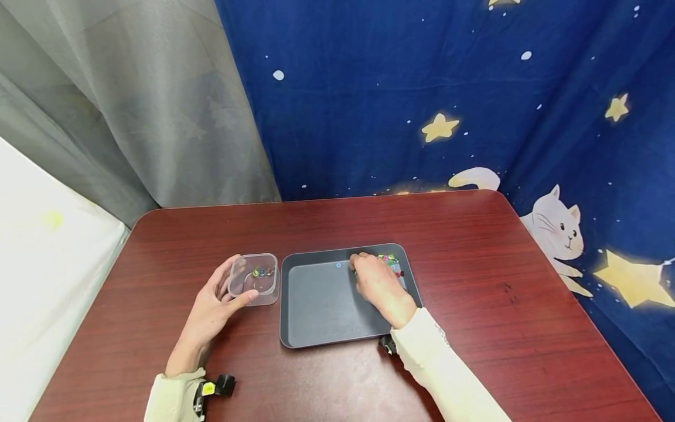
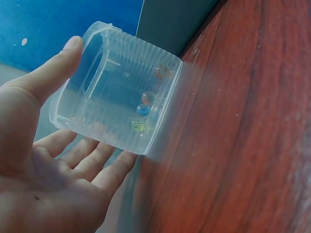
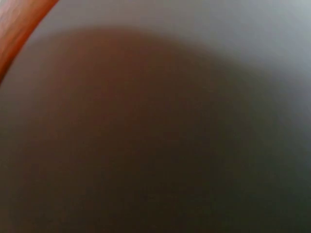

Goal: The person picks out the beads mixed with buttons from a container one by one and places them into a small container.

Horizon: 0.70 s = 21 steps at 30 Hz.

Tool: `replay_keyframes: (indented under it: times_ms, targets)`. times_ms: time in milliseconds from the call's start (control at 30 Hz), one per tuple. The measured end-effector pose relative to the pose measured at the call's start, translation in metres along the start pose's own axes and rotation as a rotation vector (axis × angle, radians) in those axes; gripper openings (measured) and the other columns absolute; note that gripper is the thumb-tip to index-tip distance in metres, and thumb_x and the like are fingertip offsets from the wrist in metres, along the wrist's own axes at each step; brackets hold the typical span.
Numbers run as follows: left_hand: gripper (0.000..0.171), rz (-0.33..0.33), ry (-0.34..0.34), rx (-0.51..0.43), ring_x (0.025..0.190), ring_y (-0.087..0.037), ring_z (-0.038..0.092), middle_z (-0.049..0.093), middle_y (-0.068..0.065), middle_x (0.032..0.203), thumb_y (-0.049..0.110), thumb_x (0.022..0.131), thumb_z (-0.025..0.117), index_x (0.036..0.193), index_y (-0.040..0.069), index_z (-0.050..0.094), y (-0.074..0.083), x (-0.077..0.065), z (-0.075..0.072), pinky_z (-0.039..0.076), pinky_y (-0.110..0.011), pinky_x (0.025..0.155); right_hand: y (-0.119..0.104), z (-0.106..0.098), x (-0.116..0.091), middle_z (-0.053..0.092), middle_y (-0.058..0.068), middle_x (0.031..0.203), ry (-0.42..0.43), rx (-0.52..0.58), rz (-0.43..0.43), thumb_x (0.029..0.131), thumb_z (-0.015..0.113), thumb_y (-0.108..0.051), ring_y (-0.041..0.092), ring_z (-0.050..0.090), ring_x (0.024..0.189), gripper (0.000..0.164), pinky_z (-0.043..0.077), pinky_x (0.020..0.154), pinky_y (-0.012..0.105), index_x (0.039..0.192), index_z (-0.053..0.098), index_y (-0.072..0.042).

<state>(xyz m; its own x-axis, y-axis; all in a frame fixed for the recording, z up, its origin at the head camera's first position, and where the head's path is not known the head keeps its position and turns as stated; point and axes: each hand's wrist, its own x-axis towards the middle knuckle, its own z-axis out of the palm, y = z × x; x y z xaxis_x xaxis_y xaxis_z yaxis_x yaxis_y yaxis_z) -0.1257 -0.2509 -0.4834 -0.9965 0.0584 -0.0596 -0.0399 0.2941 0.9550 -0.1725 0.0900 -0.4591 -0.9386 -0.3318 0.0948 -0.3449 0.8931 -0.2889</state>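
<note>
My left hand point(image 1: 211, 302) holds a clear plastic container point(image 1: 268, 299), thumb at its near rim and fingers along the opposite side. Several small shiny balls point(image 2: 143, 109), blue, reddish and yellow-green, lie inside on its floor. Down in a dark grey tray point(image 1: 321, 305), my right hand point(image 1: 378, 285) bends its fingers toward the tray floor. Small bright beads point(image 1: 389, 258), green, pink and red, lie beside that hand in the far right corner. A single blue bead point(image 1: 338, 265) sits left of its fingers. I cannot tell whether the right fingertips pinch anything; the right wrist view is dark and blurred.
Both the container and the tray stand on a reddish-brown wooden table point(image 1: 474, 258), the container close by the tray's left wall. Behind the table hang a blue star-patterned curtain point(image 1: 369, 117) and a grey curtain point(image 1: 174, 105). A white surface point(image 1: 42, 264) borders the left side.
</note>
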Motion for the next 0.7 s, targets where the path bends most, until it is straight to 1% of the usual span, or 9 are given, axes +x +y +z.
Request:
replay_keyframes:
  times_ms: [133, 267, 433, 633, 700]
  targets:
    - [0.084, -0.007, -0.002, 0.002, 0.157, -0.023, 0.033, 0.037, -0.004, 0.169, 0.021, 0.094, 0.079, 0.163, 0.028, 0.031, 0.002, 0.001, 0.000, 0.040, -0.002, 0.101, 0.000, -0.001, 0.000, 0.072, 0.007, 0.095, 0.012, -0.014, 0.010, 0.084, 0.075, 0.006, 0.028, 0.073, 0.086, 0.019, 0.059, 0.069, 0.042, 0.096, 0.073, -0.009]
    - [0.085, -0.013, -0.001, 0.000, 0.157, -0.024, 0.033, 0.037, -0.004, 0.169, 0.021, 0.094, 0.079, 0.164, 0.028, 0.031, 0.003, 0.001, -0.001, 0.040, -0.001, 0.101, -0.001, -0.003, 0.001, 0.071, 0.005, 0.096, 0.002, -0.031, 0.035, 0.087, 0.077, -0.001, 0.027, 0.074, 0.087, 0.014, 0.058, 0.067, 0.043, 0.096, 0.074, -0.011]
    - [0.085, -0.010, -0.002, 0.008, 0.158, -0.024, 0.032, 0.037, -0.005, 0.168, 0.020, 0.094, 0.079, 0.164, 0.027, 0.031, 0.002, 0.001, -0.001, 0.040, -0.002, 0.102, -0.002, -0.004, 0.001, 0.068, 0.003, 0.096, -0.013, -0.031, 0.042, 0.089, 0.081, -0.012, 0.024, 0.073, 0.086, 0.009, 0.059, 0.069, 0.042, 0.096, 0.075, -0.014]
    - [0.084, -0.007, -0.003, 0.016, 0.158, -0.025, 0.031, 0.038, -0.005, 0.168, 0.021, 0.094, 0.079, 0.163, 0.028, 0.032, 0.002, 0.000, -0.002, 0.040, -0.002, 0.102, -0.008, -0.007, 0.003, 0.067, 0.001, 0.101, -0.038, -0.001, 0.039, 0.092, 0.081, -0.021, 0.021, 0.073, 0.093, 0.012, 0.060, 0.075, 0.042, 0.102, 0.077, -0.015]
    - [0.084, -0.006, -0.004, 0.017, 0.159, -0.024, 0.030, 0.037, -0.005, 0.168, 0.020, 0.094, 0.079, 0.163, 0.028, 0.032, 0.002, 0.000, -0.002, 0.040, -0.001, 0.102, -0.011, -0.009, 0.003, 0.067, -0.001, 0.101, -0.036, 0.015, 0.037, 0.093, 0.080, -0.022, 0.019, 0.072, 0.094, 0.012, 0.060, 0.074, 0.041, 0.103, 0.077, -0.016]
